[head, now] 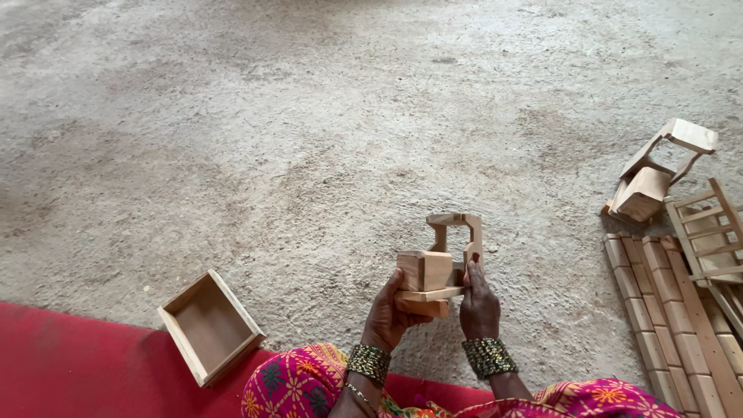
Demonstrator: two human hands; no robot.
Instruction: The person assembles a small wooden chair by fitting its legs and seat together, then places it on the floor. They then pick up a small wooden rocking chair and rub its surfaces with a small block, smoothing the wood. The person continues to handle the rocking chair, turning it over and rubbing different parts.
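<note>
- The small pale wooden toy frame with a block-shaped seat point(437, 267) is held upright above the grey sandy floor point(309, 139), low in the middle of the view.
- The left hand point(389, 316) closes its grip on the frame's lower left side.
- The right hand point(478, 303) closes its grip on the right side, one finger pressed up the post.
- An open square wooden tray point(210, 327) lies left, partly on the red mat point(70, 364).
- A second wooden toy frame point(658, 174) and ridged wooden slats point(658, 317) lie right.

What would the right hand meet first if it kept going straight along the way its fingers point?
The right hand points up and away, its fingers already against the small wooden frame piece held by both hands. Beyond that piece the picture shows only bare floor, though depth is hard to judge.
</note>
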